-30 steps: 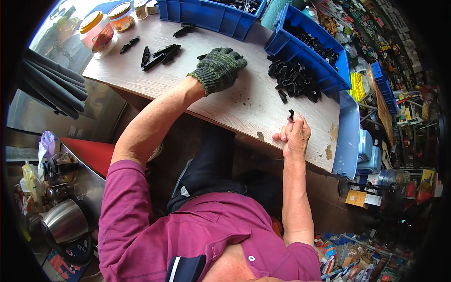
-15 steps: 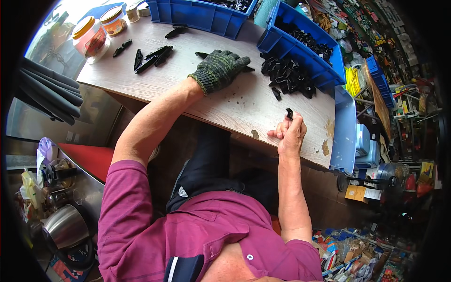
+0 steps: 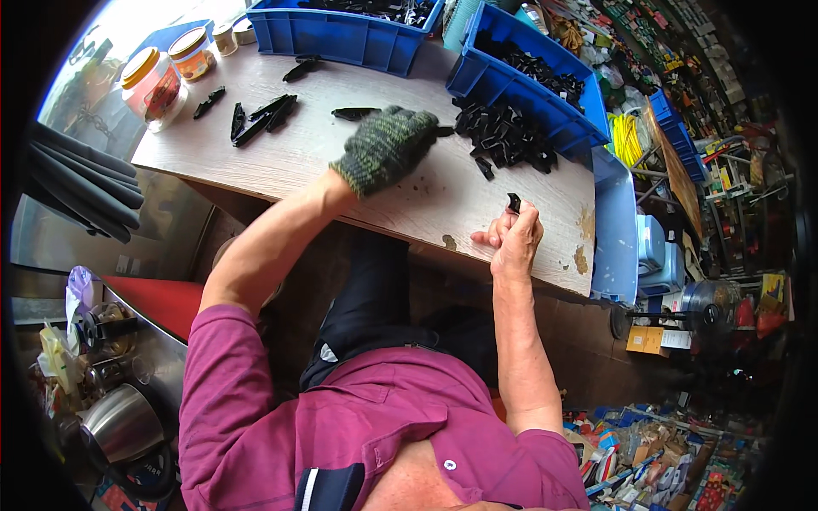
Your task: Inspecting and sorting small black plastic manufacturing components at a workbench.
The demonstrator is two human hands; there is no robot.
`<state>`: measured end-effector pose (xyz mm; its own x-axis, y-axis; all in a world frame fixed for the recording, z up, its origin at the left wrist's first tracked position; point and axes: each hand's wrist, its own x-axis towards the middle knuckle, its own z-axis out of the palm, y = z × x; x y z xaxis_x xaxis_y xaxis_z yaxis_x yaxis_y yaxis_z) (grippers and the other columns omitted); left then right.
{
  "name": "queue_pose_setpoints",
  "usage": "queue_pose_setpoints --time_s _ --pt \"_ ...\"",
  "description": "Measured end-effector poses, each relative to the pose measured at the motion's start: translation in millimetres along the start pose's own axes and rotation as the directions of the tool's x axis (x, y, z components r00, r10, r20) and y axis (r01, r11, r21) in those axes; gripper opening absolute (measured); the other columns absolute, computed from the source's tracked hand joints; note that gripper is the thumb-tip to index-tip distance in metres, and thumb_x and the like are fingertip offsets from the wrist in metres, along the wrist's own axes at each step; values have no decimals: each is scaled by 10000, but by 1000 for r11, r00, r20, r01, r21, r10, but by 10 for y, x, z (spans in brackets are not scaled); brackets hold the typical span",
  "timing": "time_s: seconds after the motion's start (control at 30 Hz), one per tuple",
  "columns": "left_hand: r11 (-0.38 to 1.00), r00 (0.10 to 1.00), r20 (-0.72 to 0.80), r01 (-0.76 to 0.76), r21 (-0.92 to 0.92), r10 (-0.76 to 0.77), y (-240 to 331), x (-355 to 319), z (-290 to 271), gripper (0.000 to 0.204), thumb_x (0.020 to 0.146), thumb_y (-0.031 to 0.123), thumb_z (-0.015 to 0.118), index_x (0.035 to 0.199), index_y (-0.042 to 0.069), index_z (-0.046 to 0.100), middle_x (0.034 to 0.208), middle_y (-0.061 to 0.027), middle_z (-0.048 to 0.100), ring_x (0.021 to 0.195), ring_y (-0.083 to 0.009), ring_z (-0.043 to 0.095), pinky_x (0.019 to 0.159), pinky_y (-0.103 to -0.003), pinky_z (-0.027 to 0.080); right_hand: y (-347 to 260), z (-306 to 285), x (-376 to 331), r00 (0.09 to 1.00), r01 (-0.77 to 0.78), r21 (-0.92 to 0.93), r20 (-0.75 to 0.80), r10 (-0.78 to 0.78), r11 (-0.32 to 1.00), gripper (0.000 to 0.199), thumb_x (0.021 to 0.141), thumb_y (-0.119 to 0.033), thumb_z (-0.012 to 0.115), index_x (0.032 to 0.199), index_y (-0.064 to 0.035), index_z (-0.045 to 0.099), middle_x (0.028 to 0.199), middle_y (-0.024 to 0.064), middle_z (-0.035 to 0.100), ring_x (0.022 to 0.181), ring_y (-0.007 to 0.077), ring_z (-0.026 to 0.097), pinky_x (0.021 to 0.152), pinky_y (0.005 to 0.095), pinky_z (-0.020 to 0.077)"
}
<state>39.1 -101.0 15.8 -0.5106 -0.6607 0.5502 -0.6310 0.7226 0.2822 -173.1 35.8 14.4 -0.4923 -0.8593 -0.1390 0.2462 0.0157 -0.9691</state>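
My left hand [image 3: 385, 152], in a dark green knitted glove, is closed just above the table. A slim black plastic piece [image 3: 444, 131] juts out from its fingertips on the right; the glove hides the rest. Another long black piece [image 3: 354, 113] lies just beyond the glove's left side. My bare right hand [image 3: 516, 238] hovers near the table's front edge, pinching a small black plastic clip [image 3: 514, 203] upright between thumb and forefinger. Past it, a heap of small black clips [image 3: 507, 136] spreads across the wood, with one loose clip [image 3: 484, 168] at its near edge.
Two blue crates [image 3: 332, 41] [image 3: 532, 98] with black parts stand along the back of the table [image 3: 298, 162]. Several long black pieces [image 3: 264, 119] lie at left, near lidded jars [image 3: 153, 85]. A light blue bin [image 3: 615, 230] adjoins the right end.
My gloved left hand has drawn slightly back toward me, uncovering more of the long black piece on its left. My right hand still pinches the clip. The whole view has shifted a little.
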Motion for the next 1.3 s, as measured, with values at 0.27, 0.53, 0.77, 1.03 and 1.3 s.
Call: queue_pose_setpoints --time_s 0.27,0.53,0.77,1.03,1.3 --pt "670 975 161 224 -707 -156 905 -382 242 281 976 267 590 1120 44 683 1049 -166 702 938 -377 667 807 -452 535 -26 26 -63 999 50 31 8 -51 998 284 988 -303 447 792 -98 432 533 -31 292 402 92 310 403 320 510" --pt "783 1000 19 19 -622 -9 899 -391 476 262 979 181 584 1178 31 665 1202 -178 654 1030 -346 656 859 -400 531 -42 32 -96 992 112 -68 58 -108 991 292 981 -349 497 787 -141 432 520 -26 312 417 103 352 359 302 444" --pt "860 994 -89 16 -511 -71 1012 -395 622 277 952 179 566 1197 84 654 1171 -158 656 970 -367 656 787 -468 534 -43 43 -139 982 188 -99 17 -187 977 262 980 -245 501 760 -105 472 588 -39 360 483 76 361 418 275 398" --pt "829 959 -100 174 -531 -265 1502 -333 675 338 925 176 607 1229 32 582 1123 -183 642 915 -369 658 745 -459 534 43 -113 -94 922 385 -216 46 -384 897 262 979 -166 517 736 -101 445 688 -66 381 614 42 340 549 240 363" --pt "841 966 -177 68 -536 -190 1235 -398 527 245 938 156 632 1159 49 643 1040 -155 671 956 -353 654 780 -422 532 -111 -43 -56 991 -19 -110 -131 5 994 265 947 -284 511 738 -120 499 592 -34 424 459 99 393 484 308 477"
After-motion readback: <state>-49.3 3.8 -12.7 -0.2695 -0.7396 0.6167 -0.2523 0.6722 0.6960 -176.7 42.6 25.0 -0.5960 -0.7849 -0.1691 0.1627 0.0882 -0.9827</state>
